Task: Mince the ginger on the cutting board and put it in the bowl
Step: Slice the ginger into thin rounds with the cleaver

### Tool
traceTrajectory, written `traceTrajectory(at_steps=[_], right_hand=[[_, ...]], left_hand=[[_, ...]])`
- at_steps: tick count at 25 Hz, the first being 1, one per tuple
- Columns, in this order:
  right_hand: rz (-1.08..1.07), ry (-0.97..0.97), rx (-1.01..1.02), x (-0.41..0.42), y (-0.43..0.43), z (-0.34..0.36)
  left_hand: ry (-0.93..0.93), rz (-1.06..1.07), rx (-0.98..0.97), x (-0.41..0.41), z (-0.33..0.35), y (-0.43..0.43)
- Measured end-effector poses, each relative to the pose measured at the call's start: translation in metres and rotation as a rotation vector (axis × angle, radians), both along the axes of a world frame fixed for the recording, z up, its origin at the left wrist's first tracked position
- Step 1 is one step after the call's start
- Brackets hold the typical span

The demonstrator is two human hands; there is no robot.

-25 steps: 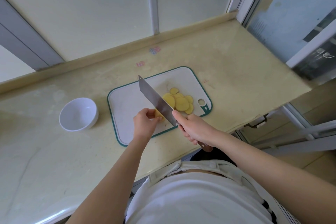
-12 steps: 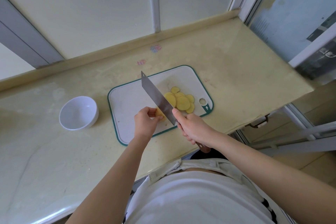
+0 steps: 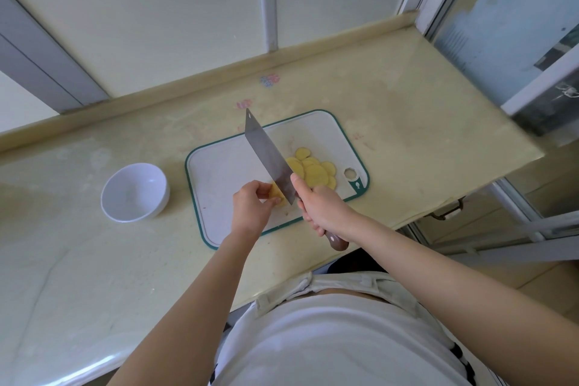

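Observation:
A white cutting board (image 3: 225, 172) with a green rim lies on the counter. Several yellow ginger slices (image 3: 315, 171) are piled on its right half. My left hand (image 3: 250, 210) pinches a small piece of ginger (image 3: 277, 194) near the board's front edge. My right hand (image 3: 322, 208) grips the brown handle of a cleaver (image 3: 266, 153), index finger along the blade. The blade stands tilted just right of the held piece, its tip raised toward the wall. An empty white bowl (image 3: 134, 193) sits to the left of the board.
The beige counter (image 3: 407, 122) ends at a right edge beside a glass door (image 3: 513, 25). A low ledge and window wall (image 3: 188, 9) run along the back. Small stickers (image 3: 269, 80) mark the counter behind the board.
The cleaver blade has risen a little, its tip lifting toward the wall. My left hand keeps its hold on the ginger piece. The camera has shifted slightly.

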State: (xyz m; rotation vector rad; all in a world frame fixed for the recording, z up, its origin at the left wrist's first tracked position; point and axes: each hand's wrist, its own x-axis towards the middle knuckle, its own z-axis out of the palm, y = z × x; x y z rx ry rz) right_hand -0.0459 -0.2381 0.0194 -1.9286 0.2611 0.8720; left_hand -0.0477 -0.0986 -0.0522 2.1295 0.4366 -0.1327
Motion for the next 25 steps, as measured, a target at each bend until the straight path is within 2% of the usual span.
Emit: traceTrajectory(at_steps=[12,25], right_hand=[[0.016,-0.001,-0.062,-0.027,-0.023,-0.003],[0.013,0.042,-0.091,-0.004,0.002,-0.010]], left_hand=[[0.004,0.005,-0.025,0.000,0.002,-0.001],[-0.055,0.014,0.028,-0.002,-0.004,-0.002]])
